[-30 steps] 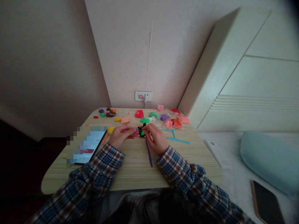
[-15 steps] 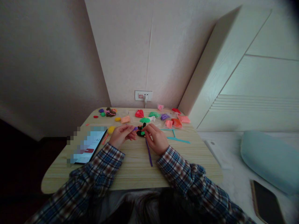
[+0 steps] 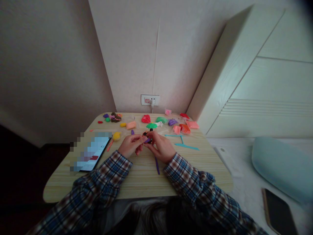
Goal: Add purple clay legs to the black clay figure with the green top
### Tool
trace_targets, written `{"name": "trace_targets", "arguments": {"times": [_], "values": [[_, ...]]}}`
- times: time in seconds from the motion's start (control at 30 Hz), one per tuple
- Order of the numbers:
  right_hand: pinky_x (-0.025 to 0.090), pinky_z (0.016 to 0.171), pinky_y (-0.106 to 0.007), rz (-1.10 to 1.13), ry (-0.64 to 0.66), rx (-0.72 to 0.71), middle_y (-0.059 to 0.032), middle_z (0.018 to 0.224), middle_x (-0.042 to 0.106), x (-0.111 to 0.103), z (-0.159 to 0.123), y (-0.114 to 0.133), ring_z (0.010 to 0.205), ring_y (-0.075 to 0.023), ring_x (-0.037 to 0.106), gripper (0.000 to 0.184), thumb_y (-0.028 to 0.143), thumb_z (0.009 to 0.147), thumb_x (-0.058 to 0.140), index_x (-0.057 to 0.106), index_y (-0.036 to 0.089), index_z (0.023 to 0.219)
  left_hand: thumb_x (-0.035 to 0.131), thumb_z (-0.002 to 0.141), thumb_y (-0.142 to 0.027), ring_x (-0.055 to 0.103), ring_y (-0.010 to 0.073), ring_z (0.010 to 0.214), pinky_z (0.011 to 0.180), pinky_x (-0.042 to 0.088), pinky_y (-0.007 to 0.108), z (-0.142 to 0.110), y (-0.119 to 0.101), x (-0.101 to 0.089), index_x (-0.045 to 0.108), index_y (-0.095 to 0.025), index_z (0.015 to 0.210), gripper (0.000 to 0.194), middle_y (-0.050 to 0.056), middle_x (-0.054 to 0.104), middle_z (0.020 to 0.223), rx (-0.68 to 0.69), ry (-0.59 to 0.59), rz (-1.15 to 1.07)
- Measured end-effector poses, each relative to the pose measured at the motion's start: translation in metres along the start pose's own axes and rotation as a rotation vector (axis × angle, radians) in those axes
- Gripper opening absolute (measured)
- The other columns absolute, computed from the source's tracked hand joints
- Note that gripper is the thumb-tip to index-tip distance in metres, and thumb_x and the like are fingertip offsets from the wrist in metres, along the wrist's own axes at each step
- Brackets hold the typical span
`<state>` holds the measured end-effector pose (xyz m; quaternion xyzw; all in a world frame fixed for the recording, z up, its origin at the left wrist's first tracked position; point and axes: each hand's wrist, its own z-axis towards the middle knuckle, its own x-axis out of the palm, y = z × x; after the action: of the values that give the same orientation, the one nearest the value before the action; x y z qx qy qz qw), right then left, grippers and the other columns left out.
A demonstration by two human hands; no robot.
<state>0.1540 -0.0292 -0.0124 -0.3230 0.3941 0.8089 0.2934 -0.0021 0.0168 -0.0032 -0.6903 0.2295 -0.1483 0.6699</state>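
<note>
Both of my hands meet near the middle of a light wooden table [image 3: 137,179]. My left hand [image 3: 130,146] pinches a small purple clay piece [image 3: 147,140] at its fingertips. My right hand [image 3: 160,147] is closed too, its fingers pressed against the same purple bit and a small dark clay figure [image 3: 146,133] that they mostly hide. A purple modelling stick [image 3: 156,165] pokes out from under my right hand toward me; whether that hand grips it is unclear.
Several coloured clay lumps lie along the table's far edge, among them a yellow lump [image 3: 116,136] and a green piece [image 3: 151,125]. Teal sticks [image 3: 186,147] lie right of my hands. A tablet [image 3: 91,152] sits at the left. A phone [image 3: 280,215] and pillow [image 3: 281,166] rest on the bed.
My left hand has slid right and my right hand has come in slightly, so the fingertips now touch over the purple piece. More of the purple stick is covered.
</note>
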Motion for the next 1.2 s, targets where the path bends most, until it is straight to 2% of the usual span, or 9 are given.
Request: {"name": "trace_targets", "arguments": {"times": [0.2, 0.33, 0.5, 0.63, 0.77, 0.9, 1.0, 1.13, 1.2], "values": [[0.041, 0.067, -0.025, -0.111, -0.011, -0.032, -0.0064, 0.082, 0.063, -0.0012, 0.0000, 0.0023, 0.075, -0.0164, 0.057, 0.016, 0.028, 0.088, 0.042, 0.053, 0.017, 0.093, 0.052, 0.072, -0.055, 0.041, 0.0046, 0.031, 0.032, 0.029, 0.015, -0.0014, 0.0019, 0.0012, 0.053, -0.014, 0.063, 0.043, -0.005, 0.049, 0.043, 0.058, -0.042, 0.166], [0.037, 0.058, -0.023, -0.143, -0.055, 0.051, -0.0036, 0.066, 0.060, -0.0037, -0.0001, 0.0011, 0.061, -0.0143, 0.055, 0.030, 0.032, 0.091, 0.036, 0.056, 0.017, 0.075, 0.044, 0.076, -0.058, 0.042, 0.0050, 0.032, 0.033, 0.031, 0.016, -0.0004, 0.0038, 0.0004, 0.053, -0.014, 0.065, 0.046, -0.004, 0.050, 0.045, 0.071, -0.109, 0.199], [0.041, 0.067, -0.023, -0.037, -0.129, 0.013, -0.0065, 0.084, 0.066, -0.0041, 0.0006, 0.0001, 0.077, -0.0161, 0.059, 0.021, 0.025, 0.089, 0.040, 0.059, 0.016, 0.089, 0.044, 0.075, -0.060, 0.044, 0.0062, 0.034, 0.034, 0.032, 0.017, 0.0016, 0.0039, -0.0009, 0.056, -0.013, 0.073, 0.049, -0.003, 0.050, 0.047, 0.073, -0.141, 0.135], [0.041, 0.059, -0.023, -0.020, -0.137, 0.070, -0.0046, 0.069, 0.064, -0.0047, -0.0002, 0.0003, 0.063, -0.0148, 0.058, 0.027, 0.028, 0.089, 0.040, 0.062, 0.016, 0.079, 0.045, 0.074, -0.060, 0.045, 0.0060, 0.036, 0.034, 0.032, 0.017, 0.0020, 0.0023, -0.0022, 0.057, -0.011, 0.075, 0.050, -0.002, 0.051, 0.049, 0.083, -0.150, 0.054], [0.043, 0.068, -0.023, 0.029, -0.206, 0.024, -0.0059, 0.082, 0.065, -0.0043, -0.0005, -0.0013, 0.076, -0.0149, 0.059, 0.022, 0.025, 0.089, 0.042, 0.062, 0.017, 0.090, 0.050, 0.072, -0.059, 0.048, 0.0065, 0.040, 0.035, 0.033, 0.017, 0.0023, 0.0017, -0.0026, 0.058, -0.011, 0.076, 0.049, -0.001, 0.053, 0.055, 0.102, -0.170, -0.011], [0.042, 0.062, -0.022, 0.026, -0.181, 0.053, -0.0034, 0.070, 0.062, -0.0032, -0.0003, -0.0024, 0.066, -0.0133, 0.057, 0.026, 0.029, 0.089, 0.042, 0.062, 0.017, 0.078, 0.053, 0.070, -0.057, 0.052, 0.0086, 0.047, 0.037, 0.037, 0.017, 0.0027, 0.0013, -0.0024, 0.059, -0.010, 0.077, 0.048, 0.002, 0.057, 0.062, 0.121, -0.168, -0.036], [0.043, 0.066, -0.023, 0.043, -0.208, 0.018, -0.0050, 0.078, 0.063, -0.0036, 0.0000, -0.0018, 0.072, -0.0141, 0.057, 0.023, 0.026, 0.089, 0.042, 0.062, 0.017, 0.086, 0.055, 0.068, -0.058, 0.055, 0.0104, 0.053, 0.039, 0.039, 0.017, 0.0026, 0.0001, -0.0019, 0.059, -0.010, 0.079, 0.049, 0.005, 0.059, 0.069, 0.129, -0.172, -0.037], [0.043, 0.062, -0.024, 0.041, -0.182, 0.029, -0.0039, 0.070, 0.060, -0.0049, 0.0002, -0.0006, 0.067, -0.0143, 0.056, 0.025, 0.028, 0.088, 0.043, 0.061, 0.017, 0.076, 0.057, 0.067, -0.055, 0.059, 0.0129, 0.061, 0.043, 0.043, 0.019, 0.0022, -0.0015, -0.0006, 0.059, -0.010, 0.081, 0.047, 0.007, 0.062, 0.078, 0.124, -0.150, -0.030], [0.044, 0.065, -0.025, 0.047, -0.181, 0.020, -0.0045, 0.074, 0.061, -0.0049, 0.0005, -0.0005, 0.071, -0.0148, 0.056, 0.023, 0.026, 0.089, 0.043, 0.061, 0.017, 0.079, 0.060, 0.066, -0.052, 0.061, 0.0147, 0.066, 0.046, 0.045, 0.020, 0.0024, -0.0014, 0.0005, 0.058, -0.011, 0.082, 0.044, 0.006, 0.063, 0.079, 0.103, -0.118, -0.045]]}}
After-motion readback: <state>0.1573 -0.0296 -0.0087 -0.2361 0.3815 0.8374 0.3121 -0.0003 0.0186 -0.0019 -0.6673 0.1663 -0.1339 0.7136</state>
